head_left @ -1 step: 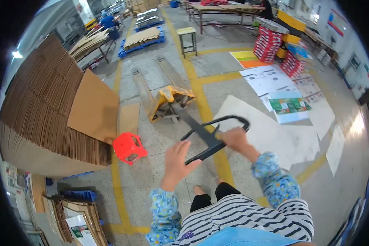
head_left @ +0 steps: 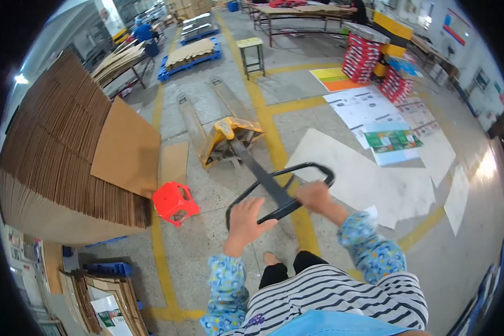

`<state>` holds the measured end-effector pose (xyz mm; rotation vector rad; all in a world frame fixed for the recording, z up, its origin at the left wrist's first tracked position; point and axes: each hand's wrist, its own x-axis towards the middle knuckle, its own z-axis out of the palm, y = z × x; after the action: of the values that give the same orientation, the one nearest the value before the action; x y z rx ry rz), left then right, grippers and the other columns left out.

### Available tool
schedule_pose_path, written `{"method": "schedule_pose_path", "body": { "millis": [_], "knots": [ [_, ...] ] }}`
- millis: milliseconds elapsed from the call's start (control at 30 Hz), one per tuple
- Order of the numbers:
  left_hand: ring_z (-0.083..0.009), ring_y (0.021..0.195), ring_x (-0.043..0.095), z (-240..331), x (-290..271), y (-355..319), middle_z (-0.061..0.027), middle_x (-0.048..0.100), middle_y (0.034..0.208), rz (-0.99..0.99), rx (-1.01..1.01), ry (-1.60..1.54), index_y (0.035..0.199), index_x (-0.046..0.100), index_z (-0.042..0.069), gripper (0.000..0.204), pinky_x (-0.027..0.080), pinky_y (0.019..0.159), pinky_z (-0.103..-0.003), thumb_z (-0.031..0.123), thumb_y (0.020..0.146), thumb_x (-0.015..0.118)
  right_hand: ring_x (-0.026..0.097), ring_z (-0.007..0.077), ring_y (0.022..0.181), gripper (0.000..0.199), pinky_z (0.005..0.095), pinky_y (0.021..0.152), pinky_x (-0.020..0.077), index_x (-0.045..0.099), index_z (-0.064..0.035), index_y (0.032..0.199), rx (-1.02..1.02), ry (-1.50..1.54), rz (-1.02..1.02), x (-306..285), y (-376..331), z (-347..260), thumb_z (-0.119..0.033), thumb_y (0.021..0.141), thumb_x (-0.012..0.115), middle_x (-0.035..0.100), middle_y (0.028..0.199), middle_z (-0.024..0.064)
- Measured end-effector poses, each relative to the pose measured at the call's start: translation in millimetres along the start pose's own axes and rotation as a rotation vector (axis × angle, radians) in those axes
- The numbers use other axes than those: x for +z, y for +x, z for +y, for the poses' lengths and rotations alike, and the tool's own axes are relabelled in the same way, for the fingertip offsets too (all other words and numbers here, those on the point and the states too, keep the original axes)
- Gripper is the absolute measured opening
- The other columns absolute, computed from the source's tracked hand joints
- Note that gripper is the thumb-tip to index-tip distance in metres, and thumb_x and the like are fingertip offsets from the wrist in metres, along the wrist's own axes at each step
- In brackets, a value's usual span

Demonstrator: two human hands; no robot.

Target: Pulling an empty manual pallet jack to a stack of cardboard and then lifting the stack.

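Observation:
A yellow pallet jack (head_left: 225, 130) stands on the floor ahead, its two worn forks pointing away from me. Its black loop handle (head_left: 275, 215) tilts toward my body. My right hand (head_left: 315, 197) is closed around the right part of the loop. Over the loop's left end lies my left hand (head_left: 244, 224), fingers stretched out and thumb apart, not wrapped around the bar; whether the palm touches it I cannot tell.
At left stand a tall stack of cardboard sheets (head_left: 45, 151) and a red plastic stool (head_left: 175, 203). White sheets (head_left: 358, 173) lie on the floor at right. Farther off are a small stool (head_left: 251, 56), a loaded blue pallet (head_left: 190, 58), stacked red-and-white boxes (head_left: 361, 59) and people at tables.
The handle loop has swung a little left, so its left end now reaches beneath and past my left hand. My right hand has moved slightly left with it. The jack's body stays about in place.

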<state>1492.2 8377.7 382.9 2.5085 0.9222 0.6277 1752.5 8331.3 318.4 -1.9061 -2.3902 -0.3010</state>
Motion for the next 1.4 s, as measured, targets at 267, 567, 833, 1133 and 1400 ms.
{"method": "schedule_pose_path", "body": {
  "millis": [267, 567, 833, 1133, 1400],
  "knots": [
    [-0.0300, 0.076, 0.063, -27.2, 106.6, -101.9, -0.0134, 0.065, 0.081, -0.408, -0.450, 0.285, 0.087, 0.066, 0.007, 0.047, 0.049, 0.065, -0.043, 0.047, 0.063, 0.071, 0.061, 0.0221, 0.068, 0.014, 0.0415, 0.057, 0.0427, 0.062, -0.0209, 0.086, 0.027, 0.325, -0.027, 35.1, -70.8, -115.4, -0.022, 0.080, 0.049, 0.060, 0.069, 0.0046],
    [-0.0282, 0.072, 0.063, 42.7, 127.5, -131.3, -0.0107, 0.066, 0.080, -0.348, -0.411, 0.360, 0.089, 0.064, 0.009, 0.043, 0.049, 0.065, -0.041, 0.044, 0.066, 0.071, 0.061, 0.0262, 0.067, 0.030, 0.0418, 0.054, 0.0388, 0.066, -0.0126, 0.073, 0.060, 0.343, -0.026, 42.9, -128.6, -107.6, -0.030, 0.088, 0.045, 0.062, 0.073, 0.0096],
    [-0.0316, 0.077, 0.062, 103.5, 130.4, -225.5, -0.0139, 0.064, 0.085, -0.547, -0.420, 0.304, 0.100, 0.060, 0.006, 0.055, 0.048, 0.064, -0.043, 0.049, 0.066, 0.070, 0.062, 0.0304, 0.072, 0.035, 0.0443, 0.057, 0.0421, 0.066, -0.0139, 0.086, 0.108, 0.498, -0.366, -15.1, -220.2, -147.0, -0.038, 0.089, 0.040, 0.062, 0.073, 0.0120],
    [-0.0330, 0.079, 0.062, 155.4, 114.9, -326.3, -0.0179, 0.064, 0.083, -0.839, -0.314, -0.001, 0.091, 0.061, 0.002, 0.052, 0.047, 0.068, -0.040, 0.049, 0.070, 0.066, 0.058, 0.0362, 0.093, 0.037, 0.0475, 0.076, 0.0440, 0.057, -0.0167, 0.114, 0.264, 0.897, -0.658, -11.2, -291.7, -180.3, -0.038, 0.090, 0.039, 0.061, 0.101, 0.0179],
    [-0.0138, 0.051, 0.053, 193.1, 104.1, -373.0, -0.0049, 0.055, 0.058, -1.417, -0.555, -0.739, 0.066, 0.057, 0.005, 0.033, 0.042, 0.051, -0.027, 0.035, 0.070, 0.070, 0.057, 0.0342, 0.087, 0.039, 0.0448, 0.073, 0.0455, 0.059, -0.0055, 0.097, 0.475, 0.780, -0.545, -47.3, -387.1, -240.3, -0.041, 0.085, 0.047, 0.061, 0.092, 0.0158]
  ]
}}
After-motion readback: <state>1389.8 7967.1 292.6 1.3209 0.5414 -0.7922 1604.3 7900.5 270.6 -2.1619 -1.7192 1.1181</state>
